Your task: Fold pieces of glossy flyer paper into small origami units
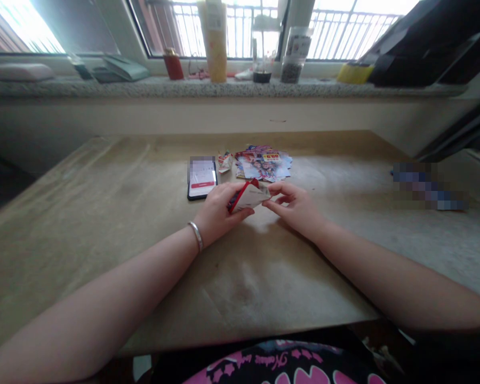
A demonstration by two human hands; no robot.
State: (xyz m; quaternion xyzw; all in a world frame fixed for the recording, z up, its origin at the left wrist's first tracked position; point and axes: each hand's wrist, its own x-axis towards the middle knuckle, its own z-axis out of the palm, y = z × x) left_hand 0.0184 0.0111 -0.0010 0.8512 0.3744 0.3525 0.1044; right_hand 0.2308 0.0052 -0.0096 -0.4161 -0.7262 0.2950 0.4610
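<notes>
A folded piece of printed paper [249, 197], white with red edges, is held between my two hands above the table. My left hand [220, 207], with a silver bangle at the wrist, is closed round its left side, thumb in front. At the paper's pointed right end, the thumb and index finger of my right hand [294, 205] pinch the tip. Just beyond lies a loose pile of colourful printed sheets [264, 162]. Beside the pile sits a small crumpled or folded paper piece [224, 162]. Left of that, a phone [202, 181] lies face up with its screen lit.
The wooden-toned table [164, 288] reaches toward a granite windowsill [124, 89]. On the sill stand a red bottle [173, 65], a tall yellow container [213, 45], a clear jar [295, 56] and a black bag [416, 53]. A blurred-out long object [426, 186] lies at the table's right.
</notes>
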